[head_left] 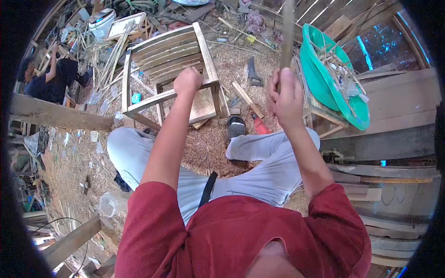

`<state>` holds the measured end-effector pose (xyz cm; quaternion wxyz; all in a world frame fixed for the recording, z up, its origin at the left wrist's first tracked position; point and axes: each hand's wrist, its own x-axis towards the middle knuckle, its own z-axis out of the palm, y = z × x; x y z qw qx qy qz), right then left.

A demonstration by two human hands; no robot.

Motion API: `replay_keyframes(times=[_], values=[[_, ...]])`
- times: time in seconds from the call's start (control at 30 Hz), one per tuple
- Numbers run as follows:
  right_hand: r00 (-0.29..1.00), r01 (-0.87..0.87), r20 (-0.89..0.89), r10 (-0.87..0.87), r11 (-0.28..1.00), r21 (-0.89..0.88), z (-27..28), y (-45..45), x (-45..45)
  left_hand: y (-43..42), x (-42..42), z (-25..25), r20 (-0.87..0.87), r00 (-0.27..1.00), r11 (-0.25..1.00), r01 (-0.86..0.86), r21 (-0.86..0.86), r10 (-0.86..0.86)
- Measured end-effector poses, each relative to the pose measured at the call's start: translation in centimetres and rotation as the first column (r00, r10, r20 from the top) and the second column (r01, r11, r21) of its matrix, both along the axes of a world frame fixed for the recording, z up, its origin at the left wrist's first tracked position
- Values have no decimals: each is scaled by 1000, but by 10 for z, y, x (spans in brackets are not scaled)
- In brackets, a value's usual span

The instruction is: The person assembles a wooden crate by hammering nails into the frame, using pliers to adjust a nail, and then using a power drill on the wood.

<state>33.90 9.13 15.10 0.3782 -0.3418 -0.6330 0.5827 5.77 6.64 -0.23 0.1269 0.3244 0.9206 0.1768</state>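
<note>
A slatted wooden chair frame point(211, 58) stands on the floor in front of my knees. My left hand point(187, 81) is closed in a fist over its near side; what lies inside the fingers is hidden. My right hand point(287, 97) is raised to the right, its fingers wrapped round a long wooden stick point(288, 39). The stick points away from me and is smeared by motion, so its far end is unclear. A small teal object point(136, 98) sits by the chair's left side. Between chair and right hand lie a dark tool point(253, 72) and a wood strip point(247, 99).
Green basins point(320, 69) full of scraps rest on a wooden stand point(324, 113) at right. A red tool point(260, 126) lies near my shoe point(236, 127). A wooden beam point(60, 112) crosses the left. Another person point(48, 85) sits beyond it. Wood shavings point(204, 150) cover the floor.
</note>
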Motion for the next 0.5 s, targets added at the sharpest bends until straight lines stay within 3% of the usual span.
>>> replay_keyframes(times=[0.07,0.1,0.13,0.17,0.27,0.37,0.47,0.5], values=[[994,95,39,-104,979,181,-29,-10,-2,0,-1,-5,-7,1000,999,-10,30,10],[978,29,154,-141,823,567,-71,-9,0,1,-1,-2,20,1000,1000,-15,-9,15],[895,-203,447,-13,879,432,-114,-6,10,-1,0,-4,16,1000,1000,-24,5,24],[719,-385,682,135,894,230,-139,-5,22,-2,3,-10,11,999,999,-31,19,31],[792,-240,574,211,971,-25,-130,-8,34,0,-4,-4,5,999,999,-39,32,39],[901,-134,369,228,955,-264,-106,-3,44,-1,-3,-10,5,1000,1000,10,24,-10],[983,-24,141,114,854,-519,-90,-10,42,3,-2,-6,16,1000,1000,17,13,-17],[997,-23,44,69,746,-665,-99,-18,41,2,0,-3,19,1000,1000,14,10,-14]])
